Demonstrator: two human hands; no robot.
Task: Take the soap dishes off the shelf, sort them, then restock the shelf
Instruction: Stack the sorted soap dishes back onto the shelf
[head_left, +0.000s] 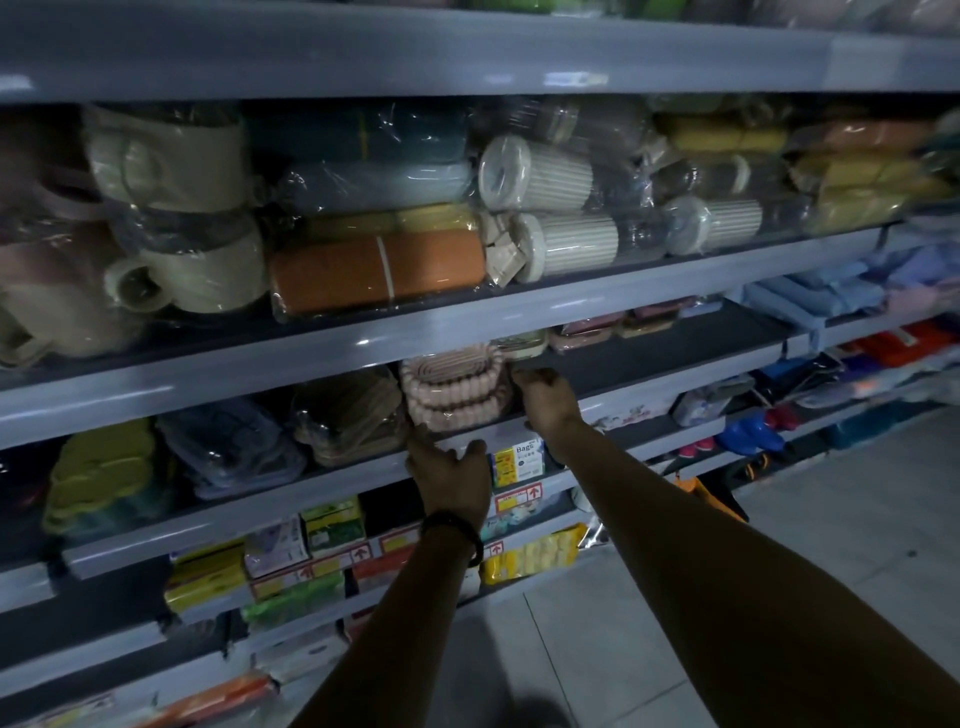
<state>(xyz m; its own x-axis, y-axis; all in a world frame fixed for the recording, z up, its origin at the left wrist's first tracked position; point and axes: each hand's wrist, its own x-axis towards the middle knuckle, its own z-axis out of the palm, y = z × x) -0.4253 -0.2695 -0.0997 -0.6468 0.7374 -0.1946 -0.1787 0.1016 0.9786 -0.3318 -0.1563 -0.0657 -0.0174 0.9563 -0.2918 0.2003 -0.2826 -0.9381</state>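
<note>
1. The pink soap dishes (453, 387) are ribbed ovals nested in a stack. They sit at the front of the middle shelf (260, 512), with the top one tilted towards the viewer.
2. Left of the stack, touching it, is a clear-wrapped pack of beige dishes (347, 415). Further left are clear plastic boxes (234, 449) and then a yellow-green pack (104, 478).
3. Just behind the stack on the right is a small wrapped greenish dish (519, 344). Flat pink wrapped packs (582, 327) run along the far side of the board to the right.
4. The left hand (452, 475) is at the shelf's front lip, under the stack. Its thumb and fingers are spread, and the fingertips reach the stack's lower left corner.
5. The right hand (545, 397) is against the right end of the stack. I cannot tell whether its fingers close on a dish.
6. The upper shelf (363, 340) hangs low over the stack, leaving little room above it. It carries wrapped ribbed cups (535, 174) and an orange roll (374, 270).
7. Right of the right hand is a bare dark stretch of shelf board (675, 353). Grey tiled floor (805, 519) lies open to the near right.
</note>
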